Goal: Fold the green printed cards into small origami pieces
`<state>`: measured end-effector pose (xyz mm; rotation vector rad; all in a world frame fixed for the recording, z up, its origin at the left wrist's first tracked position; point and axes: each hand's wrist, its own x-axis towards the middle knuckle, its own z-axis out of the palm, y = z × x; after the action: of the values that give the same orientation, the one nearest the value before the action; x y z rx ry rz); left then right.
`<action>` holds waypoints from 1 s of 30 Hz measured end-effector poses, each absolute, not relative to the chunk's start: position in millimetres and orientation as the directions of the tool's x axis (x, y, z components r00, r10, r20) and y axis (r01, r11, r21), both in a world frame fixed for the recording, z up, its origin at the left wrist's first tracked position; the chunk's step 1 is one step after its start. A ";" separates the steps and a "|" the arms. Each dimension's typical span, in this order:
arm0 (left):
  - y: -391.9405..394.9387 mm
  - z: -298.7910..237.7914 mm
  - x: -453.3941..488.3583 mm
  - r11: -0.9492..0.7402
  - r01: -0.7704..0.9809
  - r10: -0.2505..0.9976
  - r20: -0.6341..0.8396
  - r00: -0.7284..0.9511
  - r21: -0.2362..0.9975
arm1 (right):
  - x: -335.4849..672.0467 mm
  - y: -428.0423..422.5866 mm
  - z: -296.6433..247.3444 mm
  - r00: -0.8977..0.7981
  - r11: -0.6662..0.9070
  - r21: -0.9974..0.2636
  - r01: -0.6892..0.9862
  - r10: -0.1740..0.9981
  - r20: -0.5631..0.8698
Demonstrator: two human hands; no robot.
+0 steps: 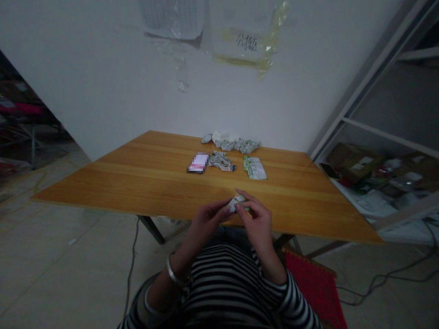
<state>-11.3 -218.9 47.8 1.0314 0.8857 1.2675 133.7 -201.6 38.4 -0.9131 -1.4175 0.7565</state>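
Both my hands meet over the near edge of the wooden table (144, 183). My left hand (205, 223) and my right hand (258, 220) together pinch a small white and green folded paper piece (236, 203) between their fingertips. A silver bangle sits on my left wrist. Farther out on the table lie a flat stack of green and white papers (255, 167), a small heap of folded pieces (221, 161), and a row of more folded pieces (233, 144) by the wall. A phone (198, 163) lies to the left of the heap.
A white wall with taped sheets stands behind the table. A metal shelf (377, 132) with boxes and clutter is on the right. A red stool (315, 288) sits at my right side. Cables run across the tiled floor.
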 end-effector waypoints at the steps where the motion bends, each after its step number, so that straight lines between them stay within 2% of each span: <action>1: -219.2 47.9 -10.6 0.006 -0.321 0.994 0.029 0.104 0.947 | 133.3 -201.6 38.3 0.051 0.476 -0.876 0.077 0.876 0.480; 7: -219.7 44.1 -3.7 -0.040 -0.392 0.999 0.035 -0.021 0.919 | 128.2 -200.6 35.3 0.079 0.410 -0.910 -0.058 0.911 0.405; 13: -221.2 43.1 1.3 -0.120 -0.331 0.982 0.062 -0.179 0.936 | 115.5 -198.7 28.6 0.168 0.275 -0.914 -0.297 0.958 0.233; 16: -221.3 42.8 2.4 -0.125 -0.321 0.976 0.058 -0.210 0.939 | 109.9 -198.5 25.6 0.217 0.257 -0.901 -0.349 0.958 0.189; 19: -220.4 41.5 1.9 -0.138 -0.307 0.974 0.072 -0.217 0.942 | 109.0 -197.1 25.3 0.212 0.277 -0.900 -0.337 0.954 0.214; 22: -219.3 40.2 0.1 -0.165 -0.278 0.968 0.101 -0.230 0.946 | 113.2 -195.1 28.0 0.205 0.299 -0.923 -0.242 0.946 0.252; 27: -218.0 37.2 -2.3 -0.184 -0.197 0.966 0.140 -0.219 0.963 | 119.9 -195.4 33.4 0.001 0.261 -0.956 -0.132 0.965 0.263; 30: -217.8 36.3 -3.3 -0.189 -0.127 0.962 0.158 -0.222 0.974 | 118.8 -198.0 35.0 -0.018 0.293 -0.950 -0.110 0.955 0.296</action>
<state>-3.3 -217.8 36.3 1.1161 1.1610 1.5626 118.8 -198.0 35.0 -0.8953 -1.2831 1.0590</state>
